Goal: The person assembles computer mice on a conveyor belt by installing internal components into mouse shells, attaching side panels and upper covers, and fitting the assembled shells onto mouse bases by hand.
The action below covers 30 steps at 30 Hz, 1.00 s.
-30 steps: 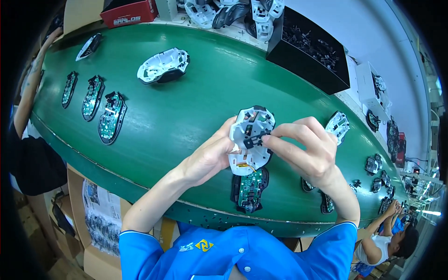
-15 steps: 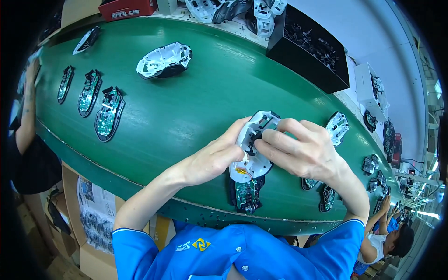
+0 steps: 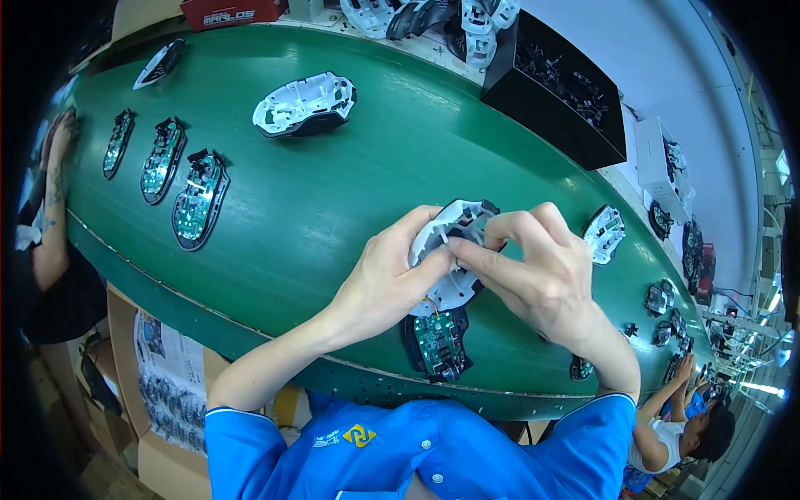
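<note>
My left hand [image 3: 387,271] grips a white mouse top shell with a dark rim [image 3: 461,292] from its left side, thumb pressed inside the hollow. The shell is tilted, its inner side up. My right hand [image 3: 537,271] is curled over the shell's right side, with fingertips meeting near the left thumb inside it. What these fingertips pinch is hidden. Small pale posts show beside them. Thin wires run from the shell to a green circuit board [image 3: 439,340] on a dark base, lying just below it on the green work surface [image 3: 333,200].
Several boards on dark bases [image 3: 198,204] lie to the left. An open white shell [image 3: 306,104] lies farther back, another shell [image 3: 604,234] at right. A black box of small parts [image 3: 554,87] stands at the far edge. Co-workers sit left and right [image 3: 679,433].
My left thumb has moved deeper into the shell, and the right fingertips have come in against it. The shell has tipped slightly, uncovering more of the circuit board below.
</note>
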Each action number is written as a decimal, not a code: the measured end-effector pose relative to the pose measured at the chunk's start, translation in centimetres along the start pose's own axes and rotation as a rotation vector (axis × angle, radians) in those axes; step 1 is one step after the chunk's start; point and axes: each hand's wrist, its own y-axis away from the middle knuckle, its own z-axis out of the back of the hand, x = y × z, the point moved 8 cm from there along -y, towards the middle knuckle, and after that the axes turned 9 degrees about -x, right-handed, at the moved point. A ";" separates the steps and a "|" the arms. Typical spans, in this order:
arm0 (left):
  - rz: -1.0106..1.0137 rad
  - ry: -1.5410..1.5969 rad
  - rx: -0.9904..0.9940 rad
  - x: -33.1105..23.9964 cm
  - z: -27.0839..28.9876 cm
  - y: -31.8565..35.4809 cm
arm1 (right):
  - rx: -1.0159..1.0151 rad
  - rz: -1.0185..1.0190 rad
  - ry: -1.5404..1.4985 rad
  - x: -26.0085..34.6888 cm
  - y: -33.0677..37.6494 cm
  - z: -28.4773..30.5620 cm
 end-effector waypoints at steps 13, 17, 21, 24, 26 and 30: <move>-0.244 -0.115 -0.172 -1.0 1.5 0.5 | -0.113 -0.752 -0.578 -3.0 1.0 -2.0; -0.261 -0.091 -0.224 -0.8 2.1 0.5 | -0.132 -0.726 -0.518 -2.8 0.8 -2.4; -0.246 -0.079 -0.234 -1.1 2.1 0.6 | -0.124 -0.796 -0.627 -2.9 1.2 -3.0; -0.296 -0.127 -0.276 -1.5 2.5 0.8 | -0.115 -0.926 -0.846 -2.8 1.7 -4.1; -0.372 -0.252 -0.314 -2.0 2.7 0.9 | -0.136 -0.815 -0.688 -2.2 0.9 -3.3; -0.285 -0.080 -0.308 -1.3 3.3 0.6 | -0.124 -0.758 -0.577 -1.6 0.3 -3.1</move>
